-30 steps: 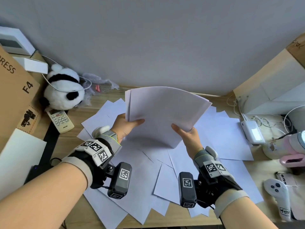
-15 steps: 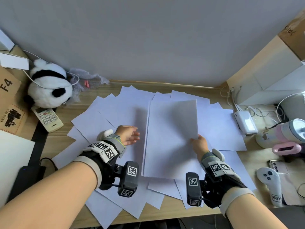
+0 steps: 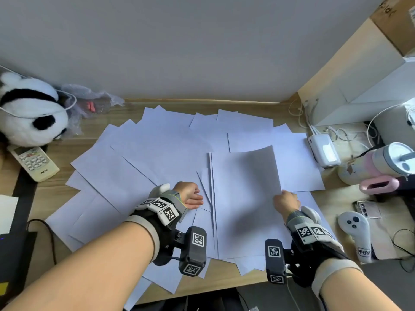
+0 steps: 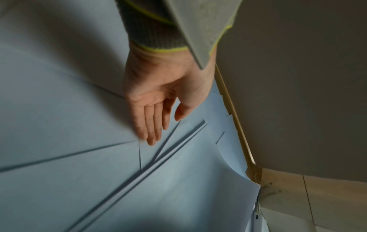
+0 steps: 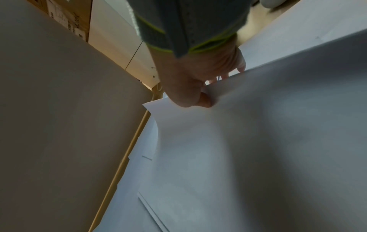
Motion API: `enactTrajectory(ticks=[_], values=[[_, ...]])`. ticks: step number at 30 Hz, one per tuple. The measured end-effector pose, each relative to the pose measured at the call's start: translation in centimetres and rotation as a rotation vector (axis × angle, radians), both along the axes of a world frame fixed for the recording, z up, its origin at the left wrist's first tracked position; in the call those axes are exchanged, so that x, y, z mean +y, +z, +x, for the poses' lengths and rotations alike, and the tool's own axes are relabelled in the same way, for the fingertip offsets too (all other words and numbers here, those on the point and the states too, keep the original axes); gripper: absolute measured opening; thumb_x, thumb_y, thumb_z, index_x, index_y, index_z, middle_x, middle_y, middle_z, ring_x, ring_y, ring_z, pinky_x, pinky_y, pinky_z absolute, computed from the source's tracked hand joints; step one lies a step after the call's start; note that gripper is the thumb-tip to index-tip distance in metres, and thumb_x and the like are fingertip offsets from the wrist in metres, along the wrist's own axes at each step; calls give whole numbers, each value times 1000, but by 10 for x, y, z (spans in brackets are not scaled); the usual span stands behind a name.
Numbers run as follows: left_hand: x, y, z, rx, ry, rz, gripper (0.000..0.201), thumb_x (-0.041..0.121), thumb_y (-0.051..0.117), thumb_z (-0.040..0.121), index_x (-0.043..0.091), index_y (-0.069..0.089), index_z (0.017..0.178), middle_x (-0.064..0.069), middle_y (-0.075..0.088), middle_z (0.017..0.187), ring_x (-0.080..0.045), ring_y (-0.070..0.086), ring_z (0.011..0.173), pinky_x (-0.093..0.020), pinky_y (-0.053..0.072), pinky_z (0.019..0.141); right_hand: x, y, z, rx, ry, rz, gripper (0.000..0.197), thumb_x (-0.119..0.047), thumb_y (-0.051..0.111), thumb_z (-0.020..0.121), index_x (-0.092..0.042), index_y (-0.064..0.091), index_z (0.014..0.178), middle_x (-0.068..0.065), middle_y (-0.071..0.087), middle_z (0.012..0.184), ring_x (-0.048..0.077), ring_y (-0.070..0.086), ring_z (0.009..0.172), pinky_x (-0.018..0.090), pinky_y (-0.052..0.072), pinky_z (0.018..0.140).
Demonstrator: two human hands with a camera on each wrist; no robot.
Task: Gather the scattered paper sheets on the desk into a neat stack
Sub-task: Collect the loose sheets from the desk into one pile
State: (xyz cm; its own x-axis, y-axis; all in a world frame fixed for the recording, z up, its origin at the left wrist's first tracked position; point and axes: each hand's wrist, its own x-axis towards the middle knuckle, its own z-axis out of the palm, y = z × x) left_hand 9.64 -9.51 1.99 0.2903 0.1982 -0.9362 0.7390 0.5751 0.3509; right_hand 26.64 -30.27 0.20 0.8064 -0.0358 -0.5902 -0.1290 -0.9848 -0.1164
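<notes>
Now the desk point(image 3: 107, 140) carries the stack point(image 3: 242, 198), which a second ago was held upright in both hands and has come down flat on the loose sheets point(image 3: 139, 162). Its right edge curls up where the right hand point(image 3: 286, 202) pinches it between thumb and fingers. Just left of the stack, the left hand point(image 3: 190, 195) has let go and hovers with straight fingers over a sheet edge, so gathering more looks like the next step.

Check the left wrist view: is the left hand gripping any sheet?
No, the left hand lies open, fingers straight over the loose sheets.
</notes>
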Motion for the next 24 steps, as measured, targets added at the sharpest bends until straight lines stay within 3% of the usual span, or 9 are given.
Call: enactTrajectory(ticks=[3,6,8,12,14,16,17,21,24], values=[[-10,-6,11,-6,-7,-16,18,12,38,97,7,49,84,-12,59,94,-21,59,73,-31,47,67,-5,-2,4,37,7,90,34,-11,44,83,-4,60,112,19,60,112,36,54,110,37,42,92],[-17,-9,14,-17,-4,-26,11,16,47,94,7,52,96,-10,60,87,-19,57,72,-34,49,80,-9,-6,3,79,-59,304,24,-7,49,79,-4,59,100,13,59,85,28,56,80,36,47,76],[-19,-11,16,-35,-7,-47,8,15,52,92,11,53,99,-5,61,86,-16,59,71,-29,50,71,-7,-1,0,93,-108,415,18,-4,51,78,-8,55,95,11,57,80,24,51,69,28,45,62],[-19,-4,19,-108,-5,40,12,1,59,87,11,56,81,-4,59,75,-6,62,43,-17,50,45,8,20,-5,150,-252,733,26,3,50,84,-12,49,106,9,58,86,20,53,58,14,44,39],[-11,4,22,-180,35,111,22,2,67,81,5,58,101,-10,64,88,-16,69,67,-25,58,68,20,34,-7,167,-292,870,34,4,50,85,-14,49,114,8,59,87,20,54,60,14,46,39],[0,14,25,-226,73,216,50,14,77,68,1,55,111,-16,66,109,-29,66,100,-43,52,94,34,47,-7,173,-263,954,31,3,52,85,-9,54,113,8,60,84,20,54,62,15,46,41],[8,20,26,-258,102,268,56,18,78,62,-1,58,111,-18,66,114,-32,65,106,-47,50,98,42,54,-8,169,-225,977,26,0,54,83,-4,57,109,9,61,83,20,54,63,15,45,43],[34,69,26,-471,240,450,21,5,75,74,9,68,93,-15,71,101,-29,70,95,-42,55,91,73,78,-11,130,-167,1135,22,-5,59,85,-4,63,106,12,68,95,24,64,81,29,54,70],[54,89,20,-570,237,604,18,7,79,71,13,70,85,11,73,73,-2,70,66,-20,59,73,91,93,-16,124,-135,1274,24,-7,62,84,-1,64,108,13,69,100,21,67,85,30,56,78]])
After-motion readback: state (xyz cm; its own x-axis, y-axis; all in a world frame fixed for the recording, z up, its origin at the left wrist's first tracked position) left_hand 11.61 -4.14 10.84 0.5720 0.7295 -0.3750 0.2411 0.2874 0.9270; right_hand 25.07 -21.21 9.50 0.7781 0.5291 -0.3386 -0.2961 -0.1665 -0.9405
